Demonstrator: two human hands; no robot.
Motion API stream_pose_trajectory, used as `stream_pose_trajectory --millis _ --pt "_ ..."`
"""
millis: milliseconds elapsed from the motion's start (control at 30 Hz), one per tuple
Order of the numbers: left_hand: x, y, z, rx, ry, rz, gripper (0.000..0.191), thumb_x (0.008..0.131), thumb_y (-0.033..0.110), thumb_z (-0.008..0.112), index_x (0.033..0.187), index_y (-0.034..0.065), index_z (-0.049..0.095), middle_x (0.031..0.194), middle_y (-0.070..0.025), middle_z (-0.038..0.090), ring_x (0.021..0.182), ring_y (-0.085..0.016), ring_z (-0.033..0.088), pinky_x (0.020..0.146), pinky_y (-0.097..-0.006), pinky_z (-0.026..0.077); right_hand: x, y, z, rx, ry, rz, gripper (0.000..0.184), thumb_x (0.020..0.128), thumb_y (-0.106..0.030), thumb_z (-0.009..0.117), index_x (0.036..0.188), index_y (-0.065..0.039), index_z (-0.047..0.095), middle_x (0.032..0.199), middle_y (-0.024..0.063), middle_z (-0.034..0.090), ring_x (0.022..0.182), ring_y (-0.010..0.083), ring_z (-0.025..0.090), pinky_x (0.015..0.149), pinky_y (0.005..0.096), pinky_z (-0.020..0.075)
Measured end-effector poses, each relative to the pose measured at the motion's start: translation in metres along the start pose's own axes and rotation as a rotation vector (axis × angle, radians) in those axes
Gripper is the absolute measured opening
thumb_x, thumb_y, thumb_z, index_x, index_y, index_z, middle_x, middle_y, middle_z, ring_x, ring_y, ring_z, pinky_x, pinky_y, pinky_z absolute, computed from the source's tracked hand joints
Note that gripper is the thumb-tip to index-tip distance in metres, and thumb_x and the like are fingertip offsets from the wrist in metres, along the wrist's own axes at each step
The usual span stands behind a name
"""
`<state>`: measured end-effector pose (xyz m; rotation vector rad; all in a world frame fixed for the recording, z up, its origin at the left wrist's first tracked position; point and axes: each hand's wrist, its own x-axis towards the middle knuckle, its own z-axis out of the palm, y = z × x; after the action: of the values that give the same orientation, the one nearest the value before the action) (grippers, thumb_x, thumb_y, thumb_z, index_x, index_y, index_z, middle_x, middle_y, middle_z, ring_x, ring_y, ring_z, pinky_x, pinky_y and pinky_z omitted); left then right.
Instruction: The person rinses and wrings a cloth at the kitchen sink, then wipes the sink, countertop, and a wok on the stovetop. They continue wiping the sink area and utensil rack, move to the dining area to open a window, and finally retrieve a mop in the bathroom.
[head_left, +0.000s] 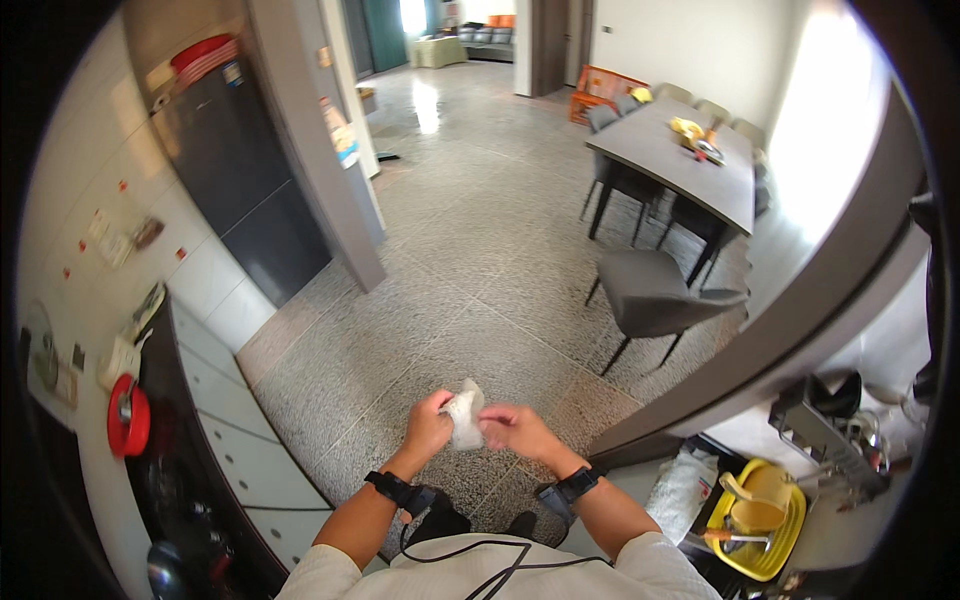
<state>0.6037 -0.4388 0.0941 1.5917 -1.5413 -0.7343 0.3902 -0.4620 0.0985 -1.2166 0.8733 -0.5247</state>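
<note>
A small, crumpled white piece of thin, see-through material (466, 426), perhaps a plastic bag, is held in front of my body, above the speckled floor. Gripping its upper left edge is my left hand (430, 427), with the thumb on top. My right hand (520, 431) has its bent fingertips closed at the right edge of the same piece, slightly blurred by motion. A black strap with a dark device is on each wrist. Black cables run across my shirt below the hands.
To the left runs a dark counter (169, 420) with a red basin (129, 416); beyond it stands a dark refrigerator (232, 157). A grey chair (652, 292) and dining table (682, 150) are ahead right. A yellow basket (793, 525) holding utensils sits at the lower right, past the door frame (720, 390).
</note>
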Motion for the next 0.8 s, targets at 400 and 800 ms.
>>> stream_pose_trajectory --millis 400,800 --pt "-0.023 -0.072 -0.177 -0.483 -0.243 -0.215 0.029 0.089 0.009 0.069 0.117 0.0003 0.067 0.103 -0.0022 0.070 0.091 -0.011 0.064 0.080 -0.0273 0.052 0.121 -0.037 0.141 -0.588 -0.118 -0.388 0.028 0.083 -0.011 0.074 0.110 -0.005 0.070 0.090 0.0080 0.071 0.080 0.0183 0.065 0.072 0.0349 0.0536" --pt "-0.103 -0.157 -0.299 0.024 0.343 -0.321 0.026 0.082 0.018 0.069 0.105 0.0037 0.067 0.094 -0.0216 0.069 0.090 -0.040 0.068 0.077 -0.0452 0.053 0.254 -0.046 0.325 -0.630 -0.414 -0.491 0.021 0.084 -0.012 0.074 0.079 -0.002 0.057 0.066 0.0050 0.058 0.061 0.0109 0.050 0.054 0.0311 0.0429"
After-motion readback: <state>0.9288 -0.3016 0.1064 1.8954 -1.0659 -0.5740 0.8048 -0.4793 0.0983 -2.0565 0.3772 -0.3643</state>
